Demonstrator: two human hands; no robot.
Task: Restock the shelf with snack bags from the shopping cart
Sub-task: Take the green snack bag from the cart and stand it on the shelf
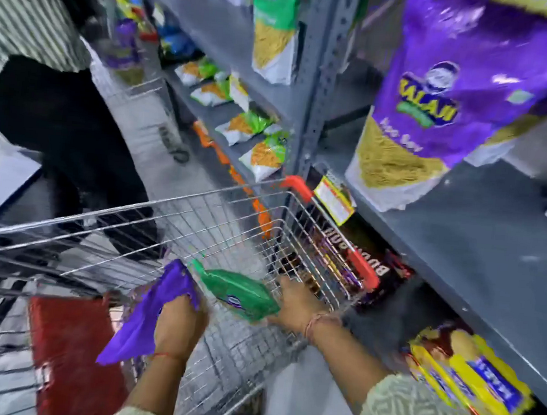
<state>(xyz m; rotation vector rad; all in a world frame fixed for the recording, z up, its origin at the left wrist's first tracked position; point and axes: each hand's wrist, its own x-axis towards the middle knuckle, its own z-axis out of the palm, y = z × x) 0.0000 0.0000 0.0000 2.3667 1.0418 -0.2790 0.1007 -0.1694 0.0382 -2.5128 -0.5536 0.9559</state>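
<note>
Both my hands are down inside the wire shopping cart (172, 211). My left hand (179, 325) grips a purple snack bag (147, 315) by its side. My right hand (296, 305) holds a green snack bag (238, 293) at its right end, lifted just above the cart's floor. The two bags nearly touch at their upper corners. To the right runs the grey metal shelf (480, 245). On it a large purple snack bag (456, 101) stands upright near the front edge. The frame is blurred by motion.
A grey perforated upright (319, 79) divides the shelving. Green-and-white bags (264, 150) lie on the far shelf bay, one stands above (274, 28). Dark and yellow packs (468, 380) fill the bottom shelf. Another person in striped top and dark trousers (58, 115) stands beyond the cart. A red cart flap (71, 348) sits near me.
</note>
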